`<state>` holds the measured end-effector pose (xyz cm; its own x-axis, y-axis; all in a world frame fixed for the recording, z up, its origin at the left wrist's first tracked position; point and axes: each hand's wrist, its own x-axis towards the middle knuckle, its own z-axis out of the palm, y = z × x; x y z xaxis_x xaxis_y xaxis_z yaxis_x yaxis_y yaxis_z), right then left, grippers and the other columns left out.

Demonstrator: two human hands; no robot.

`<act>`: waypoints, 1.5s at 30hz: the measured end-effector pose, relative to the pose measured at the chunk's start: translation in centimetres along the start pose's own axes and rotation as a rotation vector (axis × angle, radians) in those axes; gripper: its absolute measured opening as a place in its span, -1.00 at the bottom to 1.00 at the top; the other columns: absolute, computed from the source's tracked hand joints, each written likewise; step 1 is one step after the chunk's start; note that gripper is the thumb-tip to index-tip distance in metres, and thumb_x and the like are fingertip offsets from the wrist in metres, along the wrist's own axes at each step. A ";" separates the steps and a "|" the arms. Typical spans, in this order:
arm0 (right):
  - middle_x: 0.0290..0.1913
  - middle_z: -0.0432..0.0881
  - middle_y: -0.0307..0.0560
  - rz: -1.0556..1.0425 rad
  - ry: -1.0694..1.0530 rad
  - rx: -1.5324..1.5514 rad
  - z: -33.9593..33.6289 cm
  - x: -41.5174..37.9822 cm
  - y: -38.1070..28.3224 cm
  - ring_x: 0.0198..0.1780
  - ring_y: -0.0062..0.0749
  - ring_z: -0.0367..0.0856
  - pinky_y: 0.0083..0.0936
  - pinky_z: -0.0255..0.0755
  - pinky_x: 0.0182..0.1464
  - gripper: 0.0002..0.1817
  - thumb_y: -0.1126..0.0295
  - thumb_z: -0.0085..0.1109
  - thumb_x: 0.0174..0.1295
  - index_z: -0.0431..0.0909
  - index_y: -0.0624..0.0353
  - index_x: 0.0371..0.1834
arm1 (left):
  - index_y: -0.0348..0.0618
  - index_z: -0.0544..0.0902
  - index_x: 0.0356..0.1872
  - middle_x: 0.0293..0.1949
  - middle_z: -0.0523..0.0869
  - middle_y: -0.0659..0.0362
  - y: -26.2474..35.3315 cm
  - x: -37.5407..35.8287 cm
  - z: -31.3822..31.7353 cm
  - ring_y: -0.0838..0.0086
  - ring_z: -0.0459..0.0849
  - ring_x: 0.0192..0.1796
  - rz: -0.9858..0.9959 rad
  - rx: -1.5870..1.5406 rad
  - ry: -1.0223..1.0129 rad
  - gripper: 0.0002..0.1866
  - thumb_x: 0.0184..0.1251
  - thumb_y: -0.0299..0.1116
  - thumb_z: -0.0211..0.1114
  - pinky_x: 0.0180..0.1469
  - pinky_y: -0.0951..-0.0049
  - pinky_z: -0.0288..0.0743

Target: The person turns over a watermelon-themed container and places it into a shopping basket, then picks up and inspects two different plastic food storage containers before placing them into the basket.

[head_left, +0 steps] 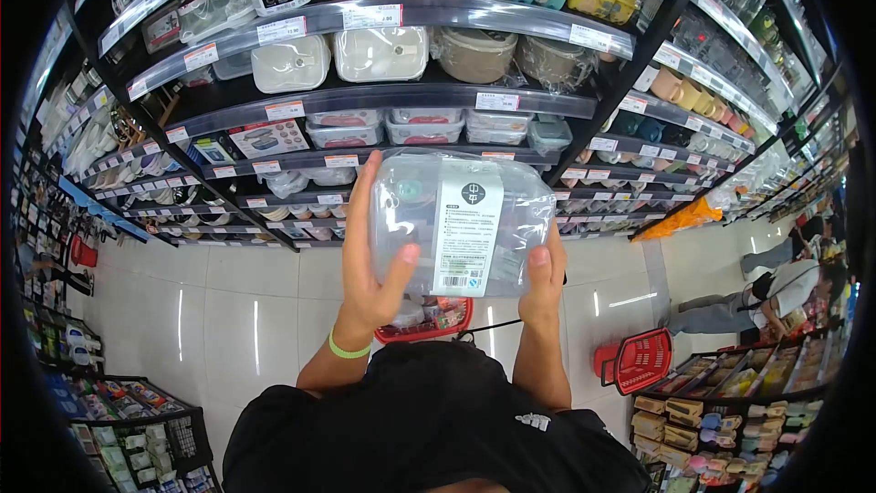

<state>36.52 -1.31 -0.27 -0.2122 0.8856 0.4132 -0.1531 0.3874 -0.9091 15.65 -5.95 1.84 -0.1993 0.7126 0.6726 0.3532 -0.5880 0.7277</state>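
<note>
A clear plastic food container [401, 210] in shiny wrap is held up in front of the shelves, with a white printed label band [468, 228] facing me. My left hand [368, 246] grips its left side, thumb on the near face and fingers along the edge. On the opposite side, my right hand [545, 278] holds the lower right corner, thumb in front; its other fingers are mostly hidden behind the container. A yellow-green band [349, 350] circles my left wrist.
Shelves ahead hold white lunch boxes [381, 54], wrapped round pots [474, 53] and stacked containers [425, 126]. Below my hands is a red basket [427, 332] with goods. Another red basket [634, 361] stands on the floor at right, near a person [776, 297] beside a low display.
</note>
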 end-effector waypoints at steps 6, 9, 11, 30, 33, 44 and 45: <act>0.48 0.24 0.19 -0.009 0.078 0.103 2.2 0.4 -1.2 0.48 -0.14 0.25 -0.23 0.13 0.47 0.18 -0.40 0.00 0.30 -0.16 0.41 0.61 | -0.54 0.08 0.50 0.52 0.18 -0.26 0.2 0.1 0.2 0.04 0.16 0.57 0.014 -0.037 0.018 -0.18 0.32 -0.28 0.17 0.56 0.14 -0.03; 0.50 0.19 0.22 -0.013 0.056 0.096 1.7 0.4 -0.9 0.50 -0.10 0.23 -0.19 0.11 0.49 0.25 -0.43 0.04 0.24 -0.25 0.39 0.62 | -0.59 0.08 0.49 0.51 0.18 -0.28 0.3 0.1 0.3 0.03 0.17 0.55 0.021 -0.065 0.027 -0.19 0.29 -0.35 0.16 0.55 0.15 -0.02; 0.61 -0.04 0.28 -0.098 -0.023 -0.002 0.7 0.4 0.0 0.60 -0.06 0.00 -0.22 -0.14 0.57 0.11 -0.35 -0.11 0.38 -0.15 0.46 0.60 | -0.59 0.08 0.48 0.51 0.19 -0.28 0.5 0.1 0.4 0.04 0.19 0.54 0.022 -0.066 0.040 -0.19 0.30 -0.35 0.16 0.55 0.15 0.00; 0.61 -0.05 0.29 -0.228 -0.041 -0.013 1.2 2.1 -2.8 0.62 -0.05 -0.05 -0.23 -0.17 0.58 0.06 -0.27 -0.10 0.40 -0.15 0.51 0.58 | -0.50 0.07 0.51 0.50 0.22 -0.26 2.4 2.2 -0.1 0.06 0.22 0.53 0.117 -0.018 0.108 -0.14 0.38 -0.09 0.14 0.52 0.14 0.05; 0.61 -0.04 0.30 -0.280 -0.043 -0.030 1.1 2.7 -4.3 0.62 -0.06 -0.04 -0.22 -0.17 0.58 0.04 -0.23 -0.10 0.41 -0.14 0.52 0.58 | -0.51 0.05 0.51 0.50 0.21 -0.26 3.4 2.7 -0.2 0.05 0.22 0.53 0.177 -0.007 0.120 -0.12 0.38 -0.06 0.14 0.52 0.12 0.07; 0.60 -0.04 0.31 -0.363 -0.094 0.019 1.0 3.5 -6.1 0.62 -0.03 -0.04 -0.22 -0.18 0.58 0.02 -0.20 -0.09 0.44 -0.16 0.52 0.58 | -0.50 0.02 0.52 0.51 0.17 -0.28 4.4 3.8 -1.0 0.02 0.20 0.53 0.274 0.020 0.081 -0.13 0.42 -0.04 0.11 0.52 0.10 0.07; 0.60 -0.04 0.31 -0.358 -0.086 0.020 0.9 3.4 -5.8 0.62 -0.03 -0.04 -0.22 -0.18 0.58 0.02 -0.20 -0.09 0.44 -0.16 0.52 0.58 | -0.50 0.03 0.52 0.51 0.17 -0.27 4.3 3.7 -0.8 0.03 0.20 0.53 0.263 0.024 0.087 -0.12 0.42 -0.04 0.12 0.52 0.10 0.08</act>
<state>35.83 -0.84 6.48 -0.2222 0.6697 0.7086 -0.2507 0.6631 -0.7053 15.70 -6.16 7.58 -0.1751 0.5007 0.8477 0.4246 -0.7384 0.5239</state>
